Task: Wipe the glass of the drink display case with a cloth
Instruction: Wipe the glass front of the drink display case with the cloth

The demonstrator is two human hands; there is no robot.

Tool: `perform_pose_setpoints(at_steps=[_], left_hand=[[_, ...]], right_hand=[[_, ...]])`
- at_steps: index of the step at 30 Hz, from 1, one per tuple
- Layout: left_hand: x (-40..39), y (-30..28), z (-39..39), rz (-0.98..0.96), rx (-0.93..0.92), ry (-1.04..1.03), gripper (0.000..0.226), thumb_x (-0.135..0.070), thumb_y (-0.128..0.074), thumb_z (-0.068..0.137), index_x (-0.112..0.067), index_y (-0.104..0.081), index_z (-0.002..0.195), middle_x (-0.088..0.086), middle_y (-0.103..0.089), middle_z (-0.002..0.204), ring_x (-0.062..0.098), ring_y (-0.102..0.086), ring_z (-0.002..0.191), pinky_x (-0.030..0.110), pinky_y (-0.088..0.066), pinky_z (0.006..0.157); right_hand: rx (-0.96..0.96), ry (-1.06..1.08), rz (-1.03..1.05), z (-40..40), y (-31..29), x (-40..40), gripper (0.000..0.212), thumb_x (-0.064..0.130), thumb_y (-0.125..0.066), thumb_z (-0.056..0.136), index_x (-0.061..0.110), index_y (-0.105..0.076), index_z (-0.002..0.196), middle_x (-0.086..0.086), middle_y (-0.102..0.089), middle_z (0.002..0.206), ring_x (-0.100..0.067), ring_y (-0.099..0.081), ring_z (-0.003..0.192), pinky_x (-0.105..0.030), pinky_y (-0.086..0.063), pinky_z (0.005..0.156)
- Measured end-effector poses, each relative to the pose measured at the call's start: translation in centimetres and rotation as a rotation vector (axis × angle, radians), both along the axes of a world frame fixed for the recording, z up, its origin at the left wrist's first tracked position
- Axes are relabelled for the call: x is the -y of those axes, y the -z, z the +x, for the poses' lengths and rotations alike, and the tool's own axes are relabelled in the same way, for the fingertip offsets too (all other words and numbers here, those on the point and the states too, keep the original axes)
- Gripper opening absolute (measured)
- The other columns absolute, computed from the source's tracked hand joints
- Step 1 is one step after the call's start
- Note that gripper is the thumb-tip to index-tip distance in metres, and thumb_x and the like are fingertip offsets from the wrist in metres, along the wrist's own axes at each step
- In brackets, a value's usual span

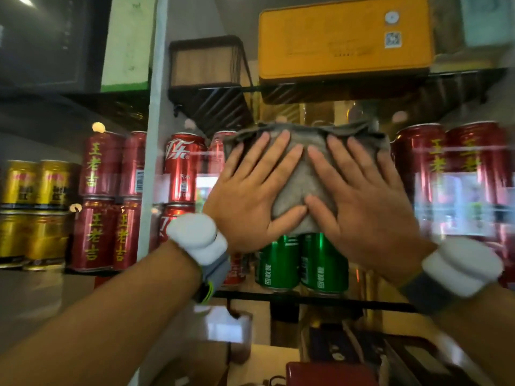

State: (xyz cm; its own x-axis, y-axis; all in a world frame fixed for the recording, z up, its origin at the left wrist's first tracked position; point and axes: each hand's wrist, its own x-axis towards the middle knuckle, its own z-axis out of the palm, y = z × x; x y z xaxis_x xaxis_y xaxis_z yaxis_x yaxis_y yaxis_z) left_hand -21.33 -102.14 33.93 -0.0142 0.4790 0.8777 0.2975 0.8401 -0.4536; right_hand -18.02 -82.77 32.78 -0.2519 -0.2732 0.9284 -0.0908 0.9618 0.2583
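Grey cloth [303,174] pressed to glass [459,174] under flat, spread left hand [250,196] and right hand [362,201]; green cans [301,263] partly hidden.

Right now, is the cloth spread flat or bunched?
Mostly flat: both hands, left and right, press the cloth against the glass; only its top edge is rumpled.

Both palms hide the middle of the cloth [306,174]; green cans [302,263] below the hands lose their tops behind it; red cans [457,168] right of the right hand [362,207] blur.
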Motion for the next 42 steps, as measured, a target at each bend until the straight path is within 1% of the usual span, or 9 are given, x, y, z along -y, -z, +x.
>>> perform_pose_setpoints(at_steps=[5, 11, 16, 21, 26, 29, 32, 34, 42], left_hand=[[-3.1, -4.0, -0.1, 0.048, -0.035, 0.001, 0.076, -0.064, -0.032, 0.089, -0.020, -0.022, 0.150, 0.005, -0.020, 0.160, 0.024, -0.014, 0.148, 0.051, -0.017, 0.117], [-3.5, -3.1, 0.1, 0.038, -0.011, 0.006, 0.078, -0.064, -0.031, 0.090, -0.018, -0.017, 0.151, 0.007, -0.015, 0.161, 0.025, -0.009, 0.148, 0.051, -0.013, 0.118], [-5.1, 0.9, 0.9, -0.011, 0.064, 0.001, 0.078, -0.064, -0.031, 0.090, -0.018, -0.016, 0.151, 0.007, -0.012, 0.161, 0.024, -0.005, 0.149, 0.050, -0.010, 0.119], [-7.9, 7.7, 1.7, -0.023, 0.133, 0.035, 0.078, -0.064, -0.036, 0.089, -0.017, -0.021, 0.150, 0.007, -0.014, 0.160, 0.025, -0.006, 0.148, 0.051, -0.011, 0.119], [-10.0, 14.7, 2.3, -0.049, 0.209, 0.040, 0.076, -0.063, -0.041, 0.088, -0.020, -0.027, 0.149, 0.004, -0.017, 0.159, 0.024, -0.011, 0.148, 0.048, -0.012, 0.119], [-11.2, 16.2, 2.5, -0.081, 0.243, 0.039, 0.076, -0.066, -0.039, 0.088, -0.023, -0.026, 0.149, 0.001, -0.018, 0.159, 0.022, -0.011, 0.148, 0.046, -0.011, 0.118], [-11.9, 15.1, 2.6, -0.117, 0.232, 0.044, 0.077, -0.068, -0.038, 0.088, -0.023, -0.027, 0.149, 0.001, -0.021, 0.159, 0.022, -0.013, 0.148, 0.048, -0.012, 0.119], [-12.3, 13.5, 2.6, -0.124, 0.206, 0.052, 0.077, -0.067, -0.038, 0.088, -0.022, -0.026, 0.149, 0.002, -0.021, 0.159, 0.022, -0.013, 0.148, 0.050, -0.016, 0.118], [-15.5, 3.6, 2.1, -0.072, 0.033, 0.052, 0.076, -0.065, -0.034, 0.089, -0.019, -0.026, 0.149, 0.006, -0.021, 0.159, 0.024, -0.013, 0.148, 0.051, -0.015, 0.117]], right_hand=[[-0.056, 0.004, 0.019, 0.0, -4.7, -2.9, 0.066, 0.058, -0.022, 0.092, 0.030, -0.015, 0.152, -0.004, -0.018, 0.161, -0.025, -0.014, 0.148, -0.049, -0.008, 0.118], [-0.057, 0.001, 0.047, 0.1, -3.9, -3.7, 0.066, 0.058, -0.022, 0.094, 0.029, -0.013, 0.153, -0.003, -0.015, 0.162, -0.023, -0.011, 0.148, -0.049, -0.007, 0.119], [0.018, 0.017, 0.013, 0.7, 0.9, -5.3, 0.066, 0.058, -0.022, 0.095, 0.029, -0.008, 0.153, -0.002, -0.008, 0.163, -0.022, -0.004, 0.149, -0.050, -0.006, 0.119], [0.110, 0.022, 0.026, 1.7, 7.8, -8.2, 0.068, 0.058, -0.026, 0.094, 0.028, -0.009, 0.153, -0.002, -0.005, 0.161, -0.023, -0.003, 0.149, -0.052, -0.005, 0.119], [0.142, -0.014, 0.046, 2.2, 14.6, -10.6, 0.066, 0.058, -0.031, 0.093, 0.030, -0.016, 0.152, 0.001, -0.015, 0.159, -0.019, -0.007, 0.148, -0.052, -0.008, 0.119], [0.150, -0.023, 0.022, 2.6, 16.6, -12.0, 0.065, 0.058, -0.033, 0.093, 0.032, -0.020, 0.151, 0.002, -0.021, 0.158, -0.017, -0.008, 0.148, -0.050, -0.010, 0.119], [0.160, -0.026, 0.017, 2.9, 16.1, -12.9, 0.064, 0.059, -0.032, 0.094, 0.033, -0.021, 0.151, 0.002, -0.024, 0.157, -0.017, -0.013, 0.147, -0.050, -0.012, 0.119], [0.157, -0.007, 0.004, 2.8, 14.7, -13.4, 0.064, 0.060, -0.029, 0.094, 0.034, -0.018, 0.151, 0.002, -0.021, 0.158, -0.017, -0.012, 0.147, -0.048, -0.008, 0.119], [0.059, 0.049, -0.035, 2.7, 4.7, -15.9, 0.066, 0.061, -0.022, 0.093, 0.032, -0.014, 0.152, -0.002, -0.013, 0.161, -0.021, -0.007, 0.148, -0.049, -0.004, 0.119]])
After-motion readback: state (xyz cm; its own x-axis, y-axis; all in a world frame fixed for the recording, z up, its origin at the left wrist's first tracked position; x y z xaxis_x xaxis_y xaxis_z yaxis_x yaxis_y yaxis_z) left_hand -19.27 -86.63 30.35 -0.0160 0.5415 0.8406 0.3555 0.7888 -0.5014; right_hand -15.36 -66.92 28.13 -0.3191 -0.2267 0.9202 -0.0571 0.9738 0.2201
